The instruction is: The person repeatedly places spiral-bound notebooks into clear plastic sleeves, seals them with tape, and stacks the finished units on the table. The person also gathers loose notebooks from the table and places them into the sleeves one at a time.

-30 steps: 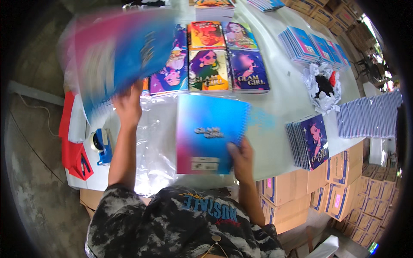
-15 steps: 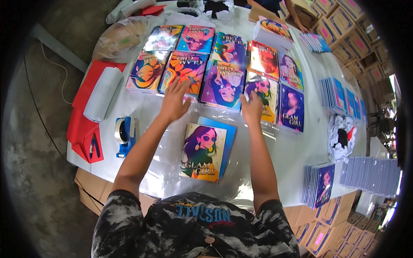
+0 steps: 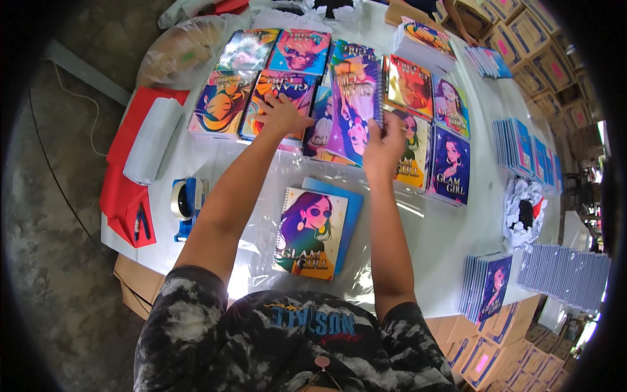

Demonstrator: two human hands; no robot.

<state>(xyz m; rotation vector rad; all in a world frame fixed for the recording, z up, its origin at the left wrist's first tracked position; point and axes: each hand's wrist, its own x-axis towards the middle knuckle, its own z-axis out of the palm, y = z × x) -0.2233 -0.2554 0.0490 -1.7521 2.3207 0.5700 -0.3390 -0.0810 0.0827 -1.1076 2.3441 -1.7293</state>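
Note:
A purple spiral notebook [image 3: 353, 98] is tilted up off its stack, its coiled edge toward my right hand [image 3: 386, 145], which is closed on its lower right edge. Under it, another notebook cover [image 3: 319, 127] shows at the left. My left hand [image 3: 281, 116] has its fingers spread over a stack of orange-swirl notebooks [image 3: 261, 88] and holds nothing. Closer to me, a cream notebook [image 3: 304, 228] with a figure in sunglasses lies partly over a blue notebook [image 3: 351, 219] on clear plastic.
More notebook stacks, including a dark purple one [image 3: 450, 163], stand around my hands. At left are a blue tape dispenser [image 3: 187, 206], a white roll [image 3: 153, 140] and pens [image 3: 142, 222] on red material. Wrapped bundles [image 3: 486, 287] line the right; another person's arm [image 3: 455, 23] reaches in at the back.
My right hand has taken hold of the purple notebook and raised it from its stack. My left hand has shifted slightly up and right, its fingers spreading wider.

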